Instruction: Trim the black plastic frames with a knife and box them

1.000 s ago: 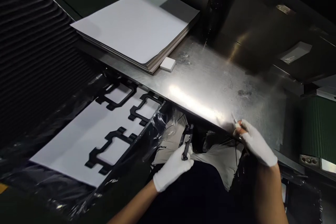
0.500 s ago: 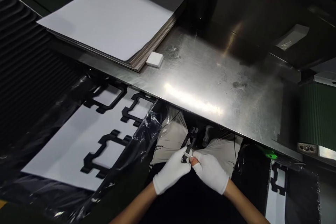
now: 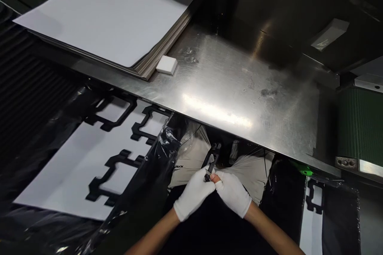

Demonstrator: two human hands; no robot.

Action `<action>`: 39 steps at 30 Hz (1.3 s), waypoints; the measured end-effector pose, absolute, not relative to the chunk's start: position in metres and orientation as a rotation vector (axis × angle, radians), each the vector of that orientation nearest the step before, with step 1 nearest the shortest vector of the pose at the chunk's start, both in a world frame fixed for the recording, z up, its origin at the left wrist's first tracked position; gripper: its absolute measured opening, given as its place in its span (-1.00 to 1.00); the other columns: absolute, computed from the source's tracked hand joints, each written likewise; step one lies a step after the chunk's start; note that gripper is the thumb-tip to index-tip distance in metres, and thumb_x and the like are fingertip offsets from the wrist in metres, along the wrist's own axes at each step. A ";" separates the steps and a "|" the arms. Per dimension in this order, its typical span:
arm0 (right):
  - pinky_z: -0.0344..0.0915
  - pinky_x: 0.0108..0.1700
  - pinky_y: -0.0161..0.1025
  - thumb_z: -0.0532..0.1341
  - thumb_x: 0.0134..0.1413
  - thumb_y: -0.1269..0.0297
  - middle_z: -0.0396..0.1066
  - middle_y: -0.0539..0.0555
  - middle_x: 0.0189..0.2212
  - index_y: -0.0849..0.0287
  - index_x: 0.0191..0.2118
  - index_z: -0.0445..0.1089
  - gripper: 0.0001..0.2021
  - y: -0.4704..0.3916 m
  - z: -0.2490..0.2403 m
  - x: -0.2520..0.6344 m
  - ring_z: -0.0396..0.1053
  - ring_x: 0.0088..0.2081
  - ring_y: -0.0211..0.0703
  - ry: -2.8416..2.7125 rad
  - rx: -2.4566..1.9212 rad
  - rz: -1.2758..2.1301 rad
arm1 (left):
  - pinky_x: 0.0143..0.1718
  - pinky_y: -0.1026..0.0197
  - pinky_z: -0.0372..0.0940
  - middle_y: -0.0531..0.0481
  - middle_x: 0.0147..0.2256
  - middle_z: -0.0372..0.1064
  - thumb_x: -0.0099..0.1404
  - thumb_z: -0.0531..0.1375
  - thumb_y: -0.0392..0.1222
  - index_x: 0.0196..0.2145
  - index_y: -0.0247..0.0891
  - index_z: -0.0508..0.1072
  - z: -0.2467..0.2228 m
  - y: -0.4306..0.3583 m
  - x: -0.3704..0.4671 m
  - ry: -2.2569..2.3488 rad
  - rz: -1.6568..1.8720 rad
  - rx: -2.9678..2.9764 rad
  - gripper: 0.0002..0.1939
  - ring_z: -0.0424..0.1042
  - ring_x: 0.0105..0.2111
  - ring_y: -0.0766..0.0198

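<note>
A dark frame-shaped part point(image 3: 213, 155) is held over the lap, below the table's front edge. My left hand point(image 3: 196, 193), in a white glove, is closed round its lower end. My right hand point(image 3: 232, 192), also gloved but with a bare thumb tip, is closed against the same end. A small light-coloured piece shows at the right thumb; whether it is a tool or a bit of the part is too small to tell. The fingertips of both hands nearly touch.
A metal table point(image 3: 221, 83) spans the middle, bearing a stack of white sheets point(image 3: 107, 16) and a small white block point(image 3: 166, 65). Several black frames lie on a white sheet point(image 3: 74, 167) at the left. Another black frame point(image 3: 315, 196) lies at the right. A green ribbed belt point(image 3: 360, 127) stands beyond.
The view has shifted, so the table and stack sit further left. My right hand has moved slightly closer to my left hand, its thumb now lying over the part's lower end.
</note>
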State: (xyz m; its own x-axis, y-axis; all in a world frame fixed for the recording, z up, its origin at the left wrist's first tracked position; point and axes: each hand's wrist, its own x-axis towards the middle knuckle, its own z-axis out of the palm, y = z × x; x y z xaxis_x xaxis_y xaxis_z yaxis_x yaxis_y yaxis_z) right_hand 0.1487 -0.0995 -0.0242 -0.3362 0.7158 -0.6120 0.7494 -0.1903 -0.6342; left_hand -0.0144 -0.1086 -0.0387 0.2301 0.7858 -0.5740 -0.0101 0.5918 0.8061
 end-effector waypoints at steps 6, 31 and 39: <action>0.08 -0.28 -0.23 0.00 0.62 0.12 0.55 0.08 -0.33 0.14 -0.30 0.43 -0.56 -0.100 -0.033 0.148 0.41 -0.31 -0.12 1.933 1.830 -1.642 | -0.25 0.13 0.21 0.08 -0.41 0.25 0.06 0.18 -0.15 -0.41 -0.16 0.32 -0.030 -0.101 -0.011 1.252 0.657 0.767 -0.89 0.20 -0.34 0.18; 0.10 -0.28 -0.23 0.01 0.59 0.16 0.56 0.08 -0.32 0.13 -0.27 0.48 -0.59 -0.095 -0.024 0.148 0.42 -0.30 -0.10 1.959 1.819 -1.634 | -0.27 0.13 0.16 0.11 -0.44 0.24 0.03 0.16 -0.15 -0.45 -0.16 0.31 -0.023 -0.095 -0.010 1.272 0.570 0.817 -0.90 0.19 -0.36 0.19; 0.07 -0.30 -0.24 0.05 0.58 0.17 0.48 0.04 -0.40 0.14 -0.36 0.39 -0.60 -0.093 -0.022 0.144 0.34 -0.35 -0.13 1.875 1.888 -1.690 | -0.26 0.08 0.18 0.05 -0.43 0.28 0.02 0.17 -0.14 -0.45 -0.16 0.35 -0.019 -0.094 -0.007 1.320 0.581 0.799 -0.90 0.24 -0.34 0.13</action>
State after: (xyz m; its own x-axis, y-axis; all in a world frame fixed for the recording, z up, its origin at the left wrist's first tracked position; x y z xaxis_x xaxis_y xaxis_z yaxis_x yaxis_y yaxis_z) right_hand 0.1444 -0.0926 -0.0217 -0.2822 0.7182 -0.6360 0.7070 -0.2924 -0.6439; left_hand -0.0074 -0.0937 -0.0189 0.1753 0.7695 -0.6141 0.0667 0.6131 0.7872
